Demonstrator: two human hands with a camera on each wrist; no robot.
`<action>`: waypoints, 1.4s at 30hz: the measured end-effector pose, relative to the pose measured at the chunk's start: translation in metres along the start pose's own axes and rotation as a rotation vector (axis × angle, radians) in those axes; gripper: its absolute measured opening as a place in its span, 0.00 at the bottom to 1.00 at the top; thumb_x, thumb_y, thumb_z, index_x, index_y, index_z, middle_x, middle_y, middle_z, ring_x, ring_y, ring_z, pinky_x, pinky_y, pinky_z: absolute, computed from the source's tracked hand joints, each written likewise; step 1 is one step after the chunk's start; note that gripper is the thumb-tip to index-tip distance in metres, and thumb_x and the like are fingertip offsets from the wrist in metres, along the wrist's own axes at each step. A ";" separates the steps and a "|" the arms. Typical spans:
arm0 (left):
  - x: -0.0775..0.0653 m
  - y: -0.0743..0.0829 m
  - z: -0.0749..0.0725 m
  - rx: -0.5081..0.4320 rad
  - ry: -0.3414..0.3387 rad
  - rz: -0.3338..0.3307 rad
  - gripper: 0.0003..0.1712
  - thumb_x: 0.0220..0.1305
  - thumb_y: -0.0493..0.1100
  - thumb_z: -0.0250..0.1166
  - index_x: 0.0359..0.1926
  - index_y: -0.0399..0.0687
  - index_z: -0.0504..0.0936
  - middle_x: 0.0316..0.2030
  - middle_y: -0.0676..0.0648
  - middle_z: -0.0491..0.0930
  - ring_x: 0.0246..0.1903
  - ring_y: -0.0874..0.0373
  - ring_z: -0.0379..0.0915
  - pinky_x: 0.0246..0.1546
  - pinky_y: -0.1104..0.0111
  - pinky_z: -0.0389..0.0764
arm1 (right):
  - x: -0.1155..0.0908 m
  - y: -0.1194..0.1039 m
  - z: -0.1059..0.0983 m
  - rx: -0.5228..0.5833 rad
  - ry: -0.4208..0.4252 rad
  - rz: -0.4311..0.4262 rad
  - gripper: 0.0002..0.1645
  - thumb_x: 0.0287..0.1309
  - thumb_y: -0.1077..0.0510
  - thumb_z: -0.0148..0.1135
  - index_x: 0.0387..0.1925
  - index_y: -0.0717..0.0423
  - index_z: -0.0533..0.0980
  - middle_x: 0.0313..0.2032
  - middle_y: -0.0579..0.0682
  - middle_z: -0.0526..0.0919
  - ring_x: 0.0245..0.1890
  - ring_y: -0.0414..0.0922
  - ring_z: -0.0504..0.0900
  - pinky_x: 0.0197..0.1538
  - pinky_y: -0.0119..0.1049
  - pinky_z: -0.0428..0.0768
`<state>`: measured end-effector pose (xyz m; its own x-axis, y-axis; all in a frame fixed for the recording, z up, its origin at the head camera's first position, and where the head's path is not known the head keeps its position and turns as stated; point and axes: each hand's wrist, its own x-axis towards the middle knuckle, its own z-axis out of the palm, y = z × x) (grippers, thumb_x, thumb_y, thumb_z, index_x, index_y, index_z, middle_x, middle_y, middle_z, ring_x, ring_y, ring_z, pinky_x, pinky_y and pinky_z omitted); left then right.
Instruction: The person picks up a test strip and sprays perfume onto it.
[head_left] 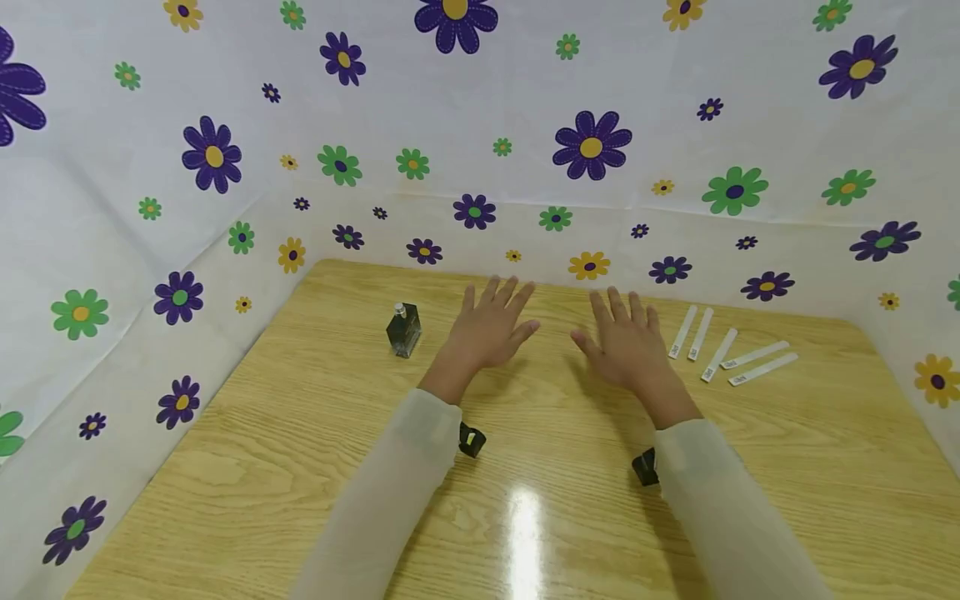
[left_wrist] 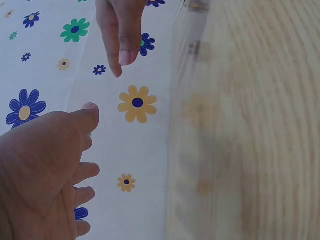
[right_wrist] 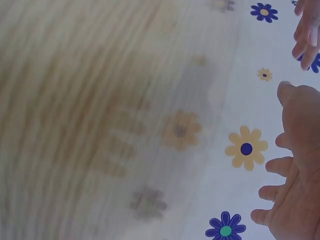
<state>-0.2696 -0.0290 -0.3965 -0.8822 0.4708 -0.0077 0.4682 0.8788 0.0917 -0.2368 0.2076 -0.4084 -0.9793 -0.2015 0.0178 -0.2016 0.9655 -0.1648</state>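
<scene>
Both hands are held out palm down over the wooden table, fingers spread and holding nothing. The left hand (head_left: 491, 329) is nearest a dark glass perfume bottle (head_left: 404, 330) with a silver spray top, which stands upright to its left. The right hand (head_left: 626, 346) is nearest several white paper test strips (head_left: 720, 356) with small printed ends, lying fanned out to its right. In the left wrist view the left hand (left_wrist: 45, 170) shows at the lower left, its thumb toward the other hand. In the right wrist view the right hand (right_wrist: 300, 160) shows along the right edge.
The wood-grain table (head_left: 555, 425) carries a bright light reflection near its front. White cloth (head_left: 495, 100) with purple, green and yellow flowers hangs behind the table and along its sides. Black wrist camera parts (head_left: 471, 440) show below the sleeves.
</scene>
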 end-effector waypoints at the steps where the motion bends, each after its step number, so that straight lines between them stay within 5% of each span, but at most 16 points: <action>1: 0.000 -0.001 -0.001 0.006 0.003 -0.001 0.40 0.80 0.67 0.35 0.83 0.61 0.40 0.82 0.47 0.43 0.80 0.45 0.33 0.75 0.41 0.38 | -0.001 0.001 -0.001 -0.002 0.002 0.002 0.48 0.77 0.32 0.39 0.82 0.57 0.44 0.79 0.67 0.44 0.77 0.72 0.40 0.72 0.70 0.39; 16: -0.010 -0.030 -0.021 0.010 0.017 -0.033 0.41 0.80 0.66 0.38 0.83 0.58 0.39 0.82 0.46 0.41 0.80 0.45 0.33 0.75 0.41 0.36 | -0.012 0.030 -0.025 0.015 0.003 0.047 0.50 0.77 0.32 0.39 0.82 0.59 0.41 0.78 0.71 0.42 0.75 0.76 0.37 0.71 0.72 0.38; 42: -0.042 -0.099 -0.038 -0.154 0.045 -0.069 0.43 0.81 0.62 0.46 0.83 0.53 0.39 0.81 0.39 0.43 0.79 0.39 0.33 0.73 0.37 0.35 | -0.047 0.103 -0.043 -0.043 0.024 0.117 0.53 0.77 0.29 0.35 0.80 0.66 0.41 0.74 0.79 0.46 0.69 0.85 0.43 0.65 0.79 0.45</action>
<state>-0.2809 -0.1388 -0.3670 -0.9151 0.4024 0.0252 0.3960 0.8854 0.2435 -0.2125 0.3239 -0.3837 -0.9962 -0.0833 0.0244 -0.0857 0.9885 -0.1247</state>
